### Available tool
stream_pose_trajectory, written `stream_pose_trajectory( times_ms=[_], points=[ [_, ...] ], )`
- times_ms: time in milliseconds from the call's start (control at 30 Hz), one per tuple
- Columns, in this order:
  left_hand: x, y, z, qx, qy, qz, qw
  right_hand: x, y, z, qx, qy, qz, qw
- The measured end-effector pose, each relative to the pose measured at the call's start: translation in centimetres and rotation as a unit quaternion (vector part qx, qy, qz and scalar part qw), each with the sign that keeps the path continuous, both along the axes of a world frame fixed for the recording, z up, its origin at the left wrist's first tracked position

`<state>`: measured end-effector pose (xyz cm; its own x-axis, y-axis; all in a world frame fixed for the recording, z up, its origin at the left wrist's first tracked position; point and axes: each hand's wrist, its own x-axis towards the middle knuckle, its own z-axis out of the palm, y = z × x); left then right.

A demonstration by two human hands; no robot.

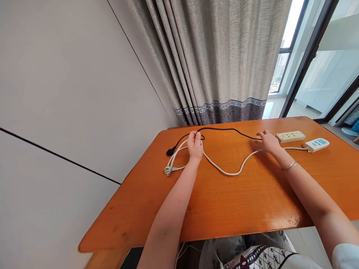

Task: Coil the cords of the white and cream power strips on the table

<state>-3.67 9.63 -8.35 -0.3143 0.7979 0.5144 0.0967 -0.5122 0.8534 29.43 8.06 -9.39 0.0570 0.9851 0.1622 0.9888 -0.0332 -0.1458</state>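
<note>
- Currently, the left hand [195,146] curls closed on a black cord [218,129], near the far edge of the orange surface [224,209];
- The right hand [265,140], partly open, reaches that cord's other end; whether it grips, I cannot tell;
- A white cord [232,174] snakes nearer the front edge; cream [290,136] and white power strips [315,145] lie by the far-right corner.

Bright daylight from window [281,69], upper right; soft shadows, slight glare on tabletop [230,205]; wide-angle stretch towards edges
</note>
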Motion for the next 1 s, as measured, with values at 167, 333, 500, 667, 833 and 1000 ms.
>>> stream_pose_trajectory(
  times_ms=[167, 333, 500, 667, 833, 1000],
  points=[
    [-1.0, -0.8, 3.6, 0.068, -0.258, 0.011, 0.964, 2.0, 0.4, -0.7, -0.048, -0.038, 0.003, 0.998],
    [-2.6, -0.6, 4.5, 0.004, -0.280, 0.022, 0.960, 2.2, 0.7, -1.1, -0.035, -0.097, 0.053, 0.993],
    [-2.6, 0.3, 3.3, -0.119, -0.211, -0.006, 0.970, 2.3, 0.9, -1.4, -0.029, -0.083, 0.062, 0.994],
    [-1.9, 0.5, 2.1, -0.188, -0.133, -0.042, 0.972, 2.7, 1.2, -0.8, 0.124, -0.006, 0.036, 0.992],
    [-1.5, 0.6, 0.9, -0.219, 0.018, -0.049, 0.974, 3.1, 1.5, 0.5, 0.306, 0.194, 0.016, 0.932],
    [-0.9, -0.3, 0.9, -0.227, 0.225, -0.077, 0.944, 2.4, 0.9, 2.6, 0.358, 0.390, 0.014, 0.848]
  ],
)
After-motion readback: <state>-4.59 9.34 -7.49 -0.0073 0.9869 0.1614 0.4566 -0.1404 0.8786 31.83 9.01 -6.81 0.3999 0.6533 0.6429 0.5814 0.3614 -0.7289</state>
